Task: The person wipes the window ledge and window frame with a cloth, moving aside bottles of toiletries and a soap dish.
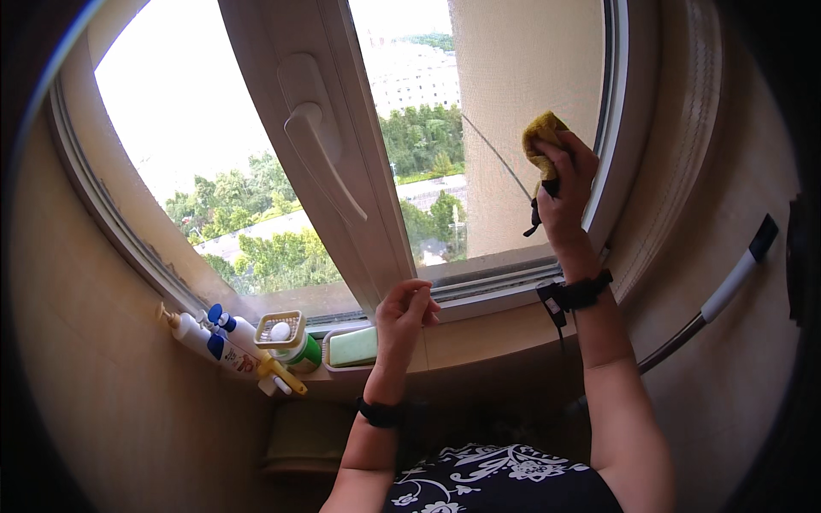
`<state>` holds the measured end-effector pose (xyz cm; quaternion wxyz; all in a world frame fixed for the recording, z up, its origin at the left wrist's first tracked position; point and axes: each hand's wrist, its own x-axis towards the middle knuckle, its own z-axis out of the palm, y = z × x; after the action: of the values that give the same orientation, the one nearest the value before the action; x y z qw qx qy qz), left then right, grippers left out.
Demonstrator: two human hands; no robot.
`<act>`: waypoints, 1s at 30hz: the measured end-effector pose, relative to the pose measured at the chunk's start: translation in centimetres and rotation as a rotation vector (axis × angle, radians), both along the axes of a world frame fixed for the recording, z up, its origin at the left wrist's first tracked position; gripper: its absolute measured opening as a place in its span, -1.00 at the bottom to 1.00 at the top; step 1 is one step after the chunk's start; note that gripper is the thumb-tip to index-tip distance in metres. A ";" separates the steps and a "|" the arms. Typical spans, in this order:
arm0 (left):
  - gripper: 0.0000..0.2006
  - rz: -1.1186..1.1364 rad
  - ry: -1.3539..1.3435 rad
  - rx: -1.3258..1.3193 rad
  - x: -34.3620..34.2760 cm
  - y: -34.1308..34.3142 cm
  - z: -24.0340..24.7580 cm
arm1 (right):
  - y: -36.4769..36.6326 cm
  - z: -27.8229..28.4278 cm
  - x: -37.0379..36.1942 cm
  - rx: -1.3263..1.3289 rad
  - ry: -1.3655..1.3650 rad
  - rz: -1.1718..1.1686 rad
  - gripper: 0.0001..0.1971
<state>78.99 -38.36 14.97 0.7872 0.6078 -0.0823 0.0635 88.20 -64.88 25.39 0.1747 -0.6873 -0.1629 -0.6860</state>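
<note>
My right hand (568, 190) is raised at the right-hand window panel and closed around a bunched yellow cloth (539, 141). The cloth is up against or just in front of the mesh-like pane (522, 68); I cannot tell if it touches. Below the cloth a small black piece (534, 221) hangs by the hand, where a thin grey line (500, 158) runs up and left across the pane. Lower down, my left hand (404, 312) is held in front of the sill near the central frame, its fingers curled in with nothing visible in them. Both wrists wear black bands.
On the sill at left stand pump bottles (198, 335), a soap basket (280, 330) above a green-and-white container (306, 354), and a tray with a pale green sponge (352, 346). A white window handle (321, 150) sticks out from the frame. A grey-handled pole (727, 286) leans at right.
</note>
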 end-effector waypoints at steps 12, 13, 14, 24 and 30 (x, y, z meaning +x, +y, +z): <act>-0.87 0.053 -0.037 -0.070 1.7 -2.1 -0.8 | 5.6 -19.2 -1.9 -0.695 0.405 0.228 -0.82; -0.87 0.056 -0.040 -0.053 1.6 -1.9 -1.0 | 3.8 -19.2 -2.1 -0.656 0.415 0.227 -0.85; -0.87 0.061 -0.033 -0.053 1.3 -1.5 -1.0 | 1.7 -19.2 -2.5 -0.625 0.462 0.226 -0.87; -0.88 0.107 0.004 -0.075 0.5 1.0 -3.2 | -0.8 -20.0 -5.5 -0.164 0.585 0.095 -0.64; -0.88 0.067 0.030 -0.097 0.5 -1.3 -2.6 | 6.7 -19.7 -4.4 -0.389 0.550 0.295 -0.81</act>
<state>79.48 -39.67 12.34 0.8143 0.5723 -0.0470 0.0849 83.81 -58.17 5.69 0.1754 -0.8354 -0.3346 -0.3992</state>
